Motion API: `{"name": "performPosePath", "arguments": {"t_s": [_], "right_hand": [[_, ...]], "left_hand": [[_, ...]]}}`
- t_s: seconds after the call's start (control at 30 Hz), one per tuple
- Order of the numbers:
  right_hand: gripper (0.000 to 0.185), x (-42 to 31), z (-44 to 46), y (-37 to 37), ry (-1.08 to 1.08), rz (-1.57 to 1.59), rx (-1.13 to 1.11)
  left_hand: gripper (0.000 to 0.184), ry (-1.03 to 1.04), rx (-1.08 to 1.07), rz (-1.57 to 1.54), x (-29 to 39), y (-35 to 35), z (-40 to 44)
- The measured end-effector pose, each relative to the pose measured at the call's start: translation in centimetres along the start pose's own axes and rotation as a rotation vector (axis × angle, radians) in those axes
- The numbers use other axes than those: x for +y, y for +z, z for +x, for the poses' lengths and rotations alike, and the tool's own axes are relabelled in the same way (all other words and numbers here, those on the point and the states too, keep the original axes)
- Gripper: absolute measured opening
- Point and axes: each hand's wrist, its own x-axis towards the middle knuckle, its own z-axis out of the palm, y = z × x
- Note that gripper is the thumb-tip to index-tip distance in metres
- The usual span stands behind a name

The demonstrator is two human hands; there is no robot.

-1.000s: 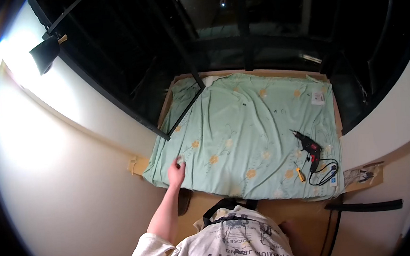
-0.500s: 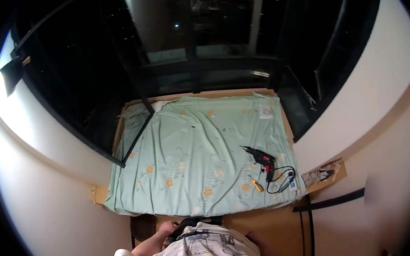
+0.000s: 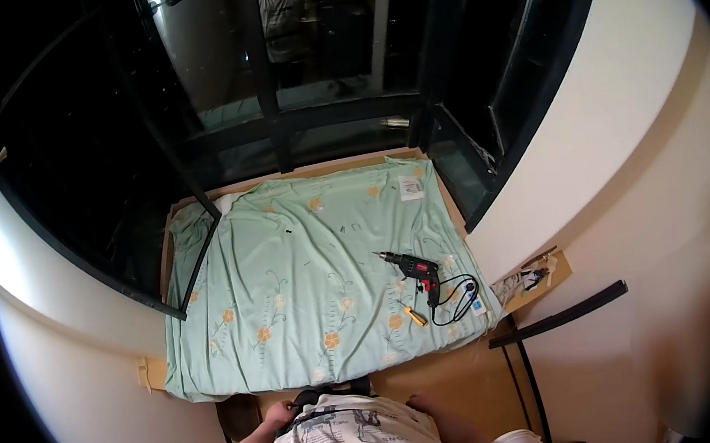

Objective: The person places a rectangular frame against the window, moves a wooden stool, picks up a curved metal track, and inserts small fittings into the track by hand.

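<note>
with both arms bent, the left hand curled beside the black waist strap, apart from the dim right hand, their grips impossible to tell, while the power drill lay on the floral sheet.

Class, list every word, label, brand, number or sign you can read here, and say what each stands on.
"PREMIUM": on the shirt; its other print is partial or blurred.
Red label on the drill: too small to read.
White paper on the cloth: too blurred.
Blue-and-white label by the cord: too small.
</note>
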Motion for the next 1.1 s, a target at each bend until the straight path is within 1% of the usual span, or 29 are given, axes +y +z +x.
{"name": "performPosePath", "arguments": {"t_s": [0.07,0.13,0.17,0.2,0.23,0.27,0.3,0.33,0.37,0.4,0.43,0.47,0.5,0.53,0.6,0.63,0.67,0.7,0.73,0.77,0.8,0.83,0.87,0.9,0.93,0.97,1.0,1.07,1.1], "right_hand": [[0.027,-0.2,0.0,0.0,-0.011,0.003,0.021],[0.026,0.2,0.1,-0.2,-0.021,-0.002,-0.01],[0.026,0.6,0.3,-0.2,-0.026,-0.001,-0.011],[0.024,0.7,0.6,-0.2,-0.072,-0.089,0.014],[0.023,1.1,1.5,0.6,-0.13,-0.18,0.027],[0.021,3.3,3.7,1.9,-0.374,-0.338,0.153],[0.022,5.7,5.9,2.0,-0.552,-0.517,0.05],[0.023,4.3,4.9,2.1,-0.217,-0.162,-0.006],[0.022,3.0,3.6,1.6,-0.083,-0.146,-0.019],[0.022,2.6,3.0,1.1,0.065,-0.126,-0.018],[0.022,2.8,2.5,1.0,0.061,-0.136,-0.029],[0.022,3.1,2.2,1.1,0.043,-0.048,0.042],[0.022,3.4,1.8,1.7,0.027,0.041,0.107],[0.022,3.5,1.2,2.1,0.027,0.034,0.085],[0.022,0.6,-1.3,1.0,-0.005,0.33,0.058],[0.022,0.8,-0.7,1.3,-0.004,0.319,0.039],[0.023,2.2,0.8,1.3,0.081,0.207,-0.004],[0.024,3.4,1.7,1.1,0.164,0.093,-0.04],[0.024,2.4,0.7,0.5,0.161,0.078,-0.042],[0.021,0.0,-1.7,-0.4,0.128,-0.007,-0.012],[0.018,-2.0,-3.4,-1.3,0.092,-0.091,0.022],[0.018,-1.7,-2.8,-1.2,0.083,-0.102,0.031],[0.016,-1.0,-1.9,-0.8,0.0,-0.054,0.031],[0.015,-0.8,-0.9,-1.0,-0.084,-0.006,0.031],[0.015,-2.2,-0.3,-1.8,-0.1,-0.018,0.044],[0.017,-3.8,0.1,-2.1,-0.168,0.09,0.043],[0.02,-6.3,-0.4,-2.3,-0.233,0.197,0.038],[0.028,-15.7,-3.4,-4.0,-0.714,-0.306,0.097],[0.035,-20.9,-5.8,-4.6,-0.66,-0.325,-0.169]], "left_hand": [[0.045,-0.009,0.007,0.002,-0.4,-0.2,0.1],[0.045,-0.021,0.015,0.004,-0.9,0.3,0.3],[0.045,-0.008,-0.013,0.025,-1.3,1.0,0.8],[0.045,-0.008,-0.03,0.044,-2.1,0.9,1.1],[0.047,-0.046,-0.058,-0.016,-1.5,0.7,0.7],[0.05,-0.066,-0.069,-0.022,-1.4,0.5,0.4],[0.055,-0.029,0.094,-0.059,-1.6,0.4,-0.2],[0.058,0.021,0.242,-0.083,-2.9,0.4,0.3],[0.059,-0.013,0.387,-0.145,-3.4,-0.1,1.3],[0.058,-0.172,0.408,-0.269,-1.4,-2.5,1.2],[0.053,-0.173,0.394,-0.413,1.0,-5.4,0.7],[0.045,0.005,0.4,-0.592,3.1,-7.7,1.3],[0.039,0.03,0.179,-0.868,5.3,-9.6,1.4],[0.04,0.156,0.039,-0.953,9.6,-12.4,-0.5],[0.044,0.401,-0.228,-1.146,17.7,-16.8,-4.4],[0.045,0.503,-0.355,-1.261,20.2,-17.9,-5.1],[0.048,0.596,-0.439,-1.32,22.5,-18.7,-6.4],[0.048,0.586,-0.429,-1.337,23.6,-18.8,-6.9],[0.048,0.647,-0.4,-1.222,24.7,-19.1,-7.1],[0.048,0.707,-0.371,-1.104,25.3,-19.2,-7.2],[0.043,0.718,-0.251,-0.992,24.7,-18.2,-6.1],[0.043,0.73,-0.239,-0.998,23.3,-16.0,-4.2],[0.038,0.723,-0.046,-0.863,21.7,-13.3,-1.9],[0.034,0.717,0.032,-0.764,21.3,-12.3,-1.5],[0.029,0.706,0.109,-0.665,21.0,-11.3,-1.2],[0.026,0.699,0.072,-0.603,21.0,-11.5,-2.7],[0.025,0.552,-0.081,-0.311,23.1,-14.6,-6.2],[0.024,0.916,-0.04,-0.197,26.1,-16.1,-8.6],[0.023,1.098,-0.008,-0.105,27.9,-16.7,-9.3]]}}
